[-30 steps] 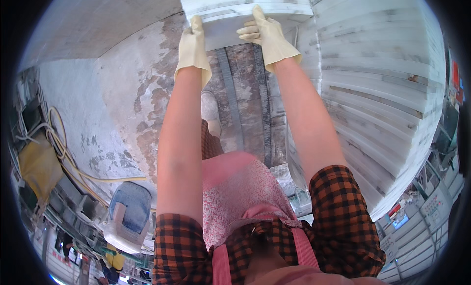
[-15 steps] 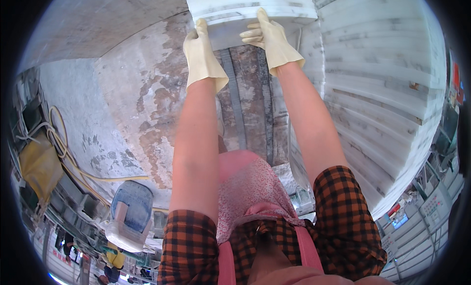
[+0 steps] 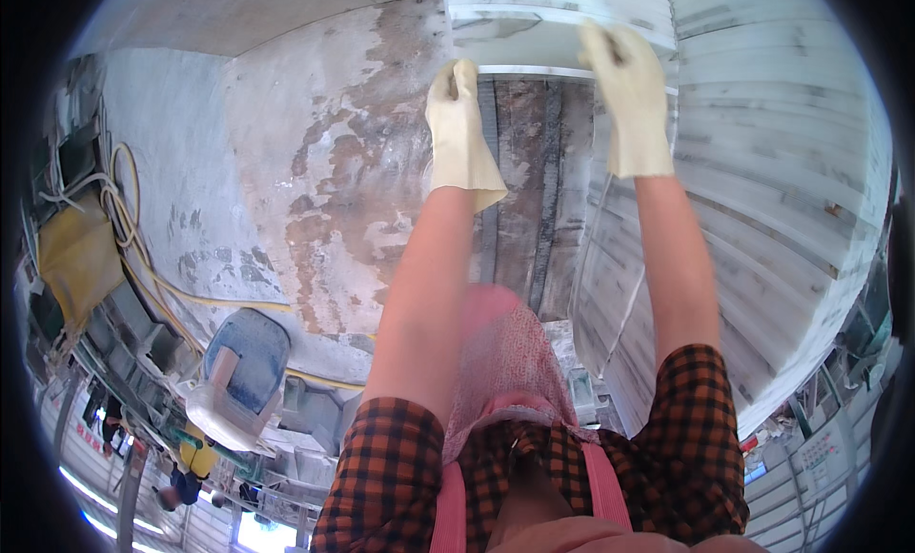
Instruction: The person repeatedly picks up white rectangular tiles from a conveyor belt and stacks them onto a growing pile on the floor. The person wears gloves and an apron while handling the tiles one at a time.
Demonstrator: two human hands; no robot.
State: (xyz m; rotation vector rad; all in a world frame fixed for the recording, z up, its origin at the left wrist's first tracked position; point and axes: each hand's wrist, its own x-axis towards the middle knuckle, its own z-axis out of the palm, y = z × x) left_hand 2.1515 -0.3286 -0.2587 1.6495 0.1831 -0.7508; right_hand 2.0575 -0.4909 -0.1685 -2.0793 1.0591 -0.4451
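A person's two bare forearms reach away from the camera, each hand in a cream work glove. The left hand rests against the near edge of a pale stone slab at the top of the view, fingers pressed to its rim. The right hand lies flat on the slab's face, fingers spread; whether either hand curls round the edge cannot be told. The slab sits beside a stack of white slabs on the right, above a stained concrete floor. A yellow hose and a blue plastic chair lie to the left.

The slab looks heavy, and with only flat palms on it, it could slide or tip and chip against the stack.

Compared with a second ago, both arms stretch further and sit higher in view, the slab nearer the upper edge.
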